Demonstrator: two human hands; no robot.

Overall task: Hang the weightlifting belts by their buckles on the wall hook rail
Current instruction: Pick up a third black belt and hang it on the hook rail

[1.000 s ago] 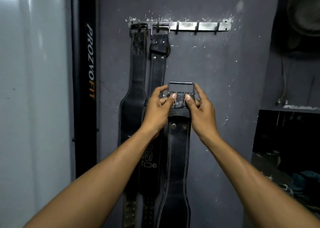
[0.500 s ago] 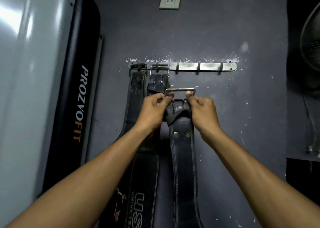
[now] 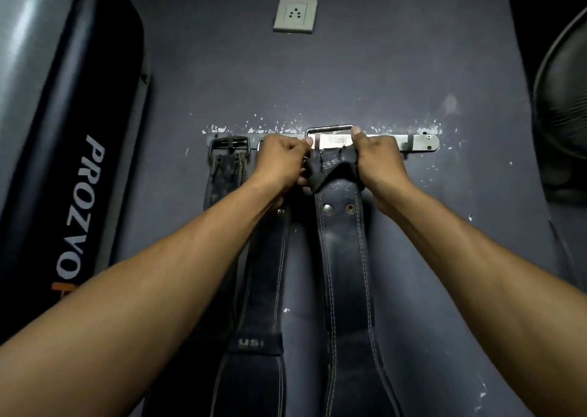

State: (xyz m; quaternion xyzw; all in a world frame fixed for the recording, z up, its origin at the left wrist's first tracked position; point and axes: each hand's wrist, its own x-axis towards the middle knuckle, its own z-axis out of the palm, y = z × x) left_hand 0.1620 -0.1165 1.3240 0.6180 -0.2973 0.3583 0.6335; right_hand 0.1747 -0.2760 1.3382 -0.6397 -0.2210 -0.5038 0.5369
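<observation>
A metal hook rail (image 3: 419, 142) runs across the grey wall. Two black belts hang from its left hooks: a worn one (image 3: 222, 178) by its buckle, and a second (image 3: 266, 273) with a "USI" loop, its buckle hidden behind my left hand. I hold a third black belt (image 3: 344, 258) up at the rail. My left hand (image 3: 279, 159) pinches the left side of its silver buckle (image 3: 330, 127). On the right side, my right hand (image 3: 378, 159) grips the same buckle. The buckle frame lies over the rail around a hook.
A tall black and silver pad (image 3: 63, 131) marked "PROZVOFIT" leans at the left. A wall socket (image 3: 295, 15) sits above the rail. A fan (image 3: 562, 99) is at the right edge. Two bare hooks stand on the rail's right end.
Both hands have lifted the third belt from below the rail up to it. Its buckle now overlaps the rail. The view has tilted upward and come closer.
</observation>
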